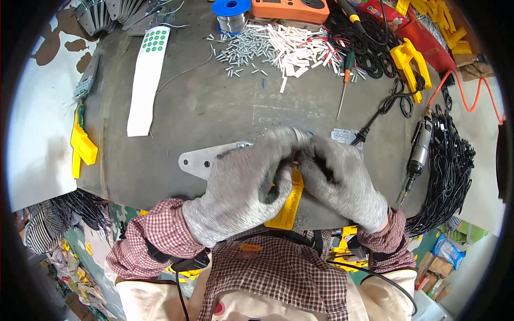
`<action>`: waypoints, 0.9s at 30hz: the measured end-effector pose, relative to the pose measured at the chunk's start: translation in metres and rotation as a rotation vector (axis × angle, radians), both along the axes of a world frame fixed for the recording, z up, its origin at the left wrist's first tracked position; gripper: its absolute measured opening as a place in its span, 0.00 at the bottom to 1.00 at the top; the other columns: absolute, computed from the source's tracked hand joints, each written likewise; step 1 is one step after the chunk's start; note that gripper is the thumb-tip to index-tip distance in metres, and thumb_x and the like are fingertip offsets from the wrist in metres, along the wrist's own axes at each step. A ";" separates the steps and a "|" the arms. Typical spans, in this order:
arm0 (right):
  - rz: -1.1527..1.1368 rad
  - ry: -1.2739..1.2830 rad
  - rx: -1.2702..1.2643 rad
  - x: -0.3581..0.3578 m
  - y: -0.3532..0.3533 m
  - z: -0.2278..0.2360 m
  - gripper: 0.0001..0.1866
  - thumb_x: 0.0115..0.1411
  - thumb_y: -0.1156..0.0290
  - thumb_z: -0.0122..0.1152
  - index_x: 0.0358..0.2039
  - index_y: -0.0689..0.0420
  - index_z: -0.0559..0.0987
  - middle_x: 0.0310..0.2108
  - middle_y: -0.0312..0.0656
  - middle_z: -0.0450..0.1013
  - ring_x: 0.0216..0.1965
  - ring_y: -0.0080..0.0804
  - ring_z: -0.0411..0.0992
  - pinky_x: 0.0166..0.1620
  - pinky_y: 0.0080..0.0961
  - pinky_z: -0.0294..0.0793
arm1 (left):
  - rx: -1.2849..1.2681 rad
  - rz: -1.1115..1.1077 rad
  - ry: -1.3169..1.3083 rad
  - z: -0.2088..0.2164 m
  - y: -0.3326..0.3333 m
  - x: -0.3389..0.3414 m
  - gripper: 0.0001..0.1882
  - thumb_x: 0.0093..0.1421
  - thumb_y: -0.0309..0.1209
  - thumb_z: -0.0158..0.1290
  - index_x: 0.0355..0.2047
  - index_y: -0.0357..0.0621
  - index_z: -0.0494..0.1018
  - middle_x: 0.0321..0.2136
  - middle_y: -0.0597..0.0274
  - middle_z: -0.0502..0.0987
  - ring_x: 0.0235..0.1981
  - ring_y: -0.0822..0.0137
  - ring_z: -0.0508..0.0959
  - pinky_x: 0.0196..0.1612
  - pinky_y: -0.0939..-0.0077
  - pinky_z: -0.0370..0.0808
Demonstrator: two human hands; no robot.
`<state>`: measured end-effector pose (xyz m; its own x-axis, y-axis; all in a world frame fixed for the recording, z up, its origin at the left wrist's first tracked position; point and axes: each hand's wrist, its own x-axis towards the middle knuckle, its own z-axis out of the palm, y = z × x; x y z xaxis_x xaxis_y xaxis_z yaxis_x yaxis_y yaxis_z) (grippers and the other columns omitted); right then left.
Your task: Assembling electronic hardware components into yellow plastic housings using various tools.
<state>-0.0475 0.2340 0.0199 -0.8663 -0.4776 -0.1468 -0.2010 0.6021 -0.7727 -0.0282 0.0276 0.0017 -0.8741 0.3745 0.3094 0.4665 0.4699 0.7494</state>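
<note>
My left hand (241, 182) and my right hand (342, 179), both in grey knitted gloves, meet over the near part of the table. Their fingertips are pinched together on something small that I cannot make out. Just below the fingertips, a yellow plastic handle part (289, 208) shows between the hands, reaching toward the table's near edge. From beneath my left hand a flat grey metal plate with holes (199, 162) sticks out to the left. Beyond my right hand lies a small light-grey metal plate (345, 135), partly hidden.
Piles of screws (246, 51) and white sleeves (294, 45) lie at the back, near a solder spool (232, 21). A screwdriver (347, 75), yellow handle shells (409, 61), a power driver (420, 150) and bundled black cables (447, 171) occupy the right. A white sticker strip (144, 91) lies left.
</note>
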 end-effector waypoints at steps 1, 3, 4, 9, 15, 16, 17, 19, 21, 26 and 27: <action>0.035 0.201 -0.020 0.003 0.000 -0.004 0.11 0.59 0.74 0.62 0.42 0.60 0.78 0.33 0.48 0.75 0.33 0.47 0.77 0.36 0.35 0.75 | 0.113 0.015 -0.126 0.003 0.001 -0.004 0.18 0.61 0.22 0.54 0.51 0.47 0.69 0.37 0.57 0.80 0.34 0.58 0.84 0.35 0.67 0.81; 0.071 0.259 0.069 0.008 0.003 0.003 0.10 0.59 0.75 0.62 0.42 0.60 0.78 0.33 0.48 0.75 0.33 0.48 0.77 0.36 0.36 0.75 | 0.120 -0.043 -0.244 0.007 -0.001 -0.011 0.20 0.59 0.19 0.55 0.52 0.43 0.69 0.40 0.54 0.78 0.38 0.57 0.82 0.40 0.68 0.80; 0.110 0.318 0.158 0.009 0.006 0.005 0.10 0.58 0.76 0.63 0.42 0.59 0.78 0.33 0.48 0.75 0.33 0.49 0.77 0.36 0.36 0.75 | 0.127 -0.099 -0.361 0.008 -0.002 -0.012 0.22 0.57 0.17 0.57 0.52 0.38 0.68 0.44 0.50 0.76 0.42 0.57 0.81 0.44 0.69 0.78; 0.005 -0.154 -0.162 -0.009 0.013 -0.018 0.18 0.57 0.63 0.69 0.45 0.55 0.78 0.26 0.43 0.72 0.25 0.37 0.70 0.31 0.30 0.71 | -0.324 -0.221 0.157 0.003 -0.005 -0.007 0.18 0.61 0.18 0.52 0.51 0.44 0.69 0.38 0.60 0.80 0.35 0.58 0.83 0.39 0.69 0.81; 0.049 0.289 -0.002 0.006 0.010 -0.001 0.15 0.55 0.70 0.70 0.42 0.59 0.79 0.33 0.41 0.75 0.30 0.35 0.76 0.35 0.28 0.75 | 0.148 -0.077 -0.303 0.001 -0.001 -0.013 0.13 0.59 0.18 0.56 0.45 0.37 0.73 0.52 0.54 0.73 0.44 0.62 0.80 0.47 0.72 0.78; 0.154 0.477 0.087 0.007 0.011 -0.001 0.14 0.55 0.71 0.70 0.41 0.59 0.80 0.34 0.42 0.76 0.31 0.38 0.77 0.35 0.30 0.76 | 0.218 -0.101 -0.359 -0.002 -0.001 -0.013 0.13 0.60 0.17 0.56 0.45 0.36 0.72 0.53 0.54 0.73 0.44 0.65 0.79 0.47 0.74 0.78; 0.155 0.479 0.138 0.005 0.007 0.000 0.12 0.54 0.72 0.69 0.39 0.58 0.81 0.35 0.43 0.77 0.33 0.43 0.77 0.35 0.33 0.76 | 0.275 -0.096 -0.372 -0.006 -0.004 -0.014 0.14 0.60 0.17 0.55 0.46 0.37 0.72 0.47 0.57 0.76 0.44 0.67 0.79 0.45 0.77 0.77; 0.172 0.472 0.129 0.004 0.011 -0.005 0.15 0.52 0.73 0.68 0.42 0.56 0.80 0.37 0.43 0.76 0.32 0.42 0.77 0.35 0.33 0.77 | 0.206 -0.091 -0.377 -0.004 -0.005 -0.008 0.15 0.60 0.18 0.56 0.48 0.39 0.73 0.45 0.57 0.77 0.43 0.66 0.79 0.45 0.75 0.77; 0.089 0.319 0.006 0.004 0.005 -0.001 0.14 0.54 0.76 0.67 0.42 0.56 0.79 0.37 0.44 0.75 0.31 0.41 0.75 0.34 0.32 0.76 | -0.085 -0.155 -0.311 0.010 -0.003 -0.006 0.18 0.60 0.23 0.57 0.52 0.44 0.74 0.43 0.57 0.79 0.41 0.61 0.80 0.45 0.66 0.77; -0.083 0.012 -0.206 0.004 0.016 -0.022 0.14 0.56 0.72 0.70 0.42 0.58 0.78 0.38 0.38 0.75 0.33 0.22 0.69 0.37 0.24 0.70 | -0.638 -0.099 0.284 0.015 -0.060 -0.020 0.23 0.52 0.23 0.57 0.51 0.50 0.75 0.47 0.56 0.77 0.49 0.53 0.76 0.54 0.55 0.70; -0.065 -0.119 -0.281 0.002 0.019 -0.022 0.16 0.56 0.71 0.71 0.43 0.58 0.77 0.39 0.36 0.75 0.33 0.19 0.67 0.37 0.22 0.69 | -0.738 -0.066 0.182 0.015 -0.091 -0.033 0.24 0.51 0.22 0.56 0.50 0.49 0.75 0.48 0.55 0.76 0.49 0.51 0.75 0.54 0.55 0.70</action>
<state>-0.0458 0.2533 -0.0026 -0.8811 -0.4576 -0.1196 -0.0666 0.3704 -0.9265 -0.0616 -0.0633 0.0171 -0.8018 0.5899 0.0959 0.5973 0.7858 0.1605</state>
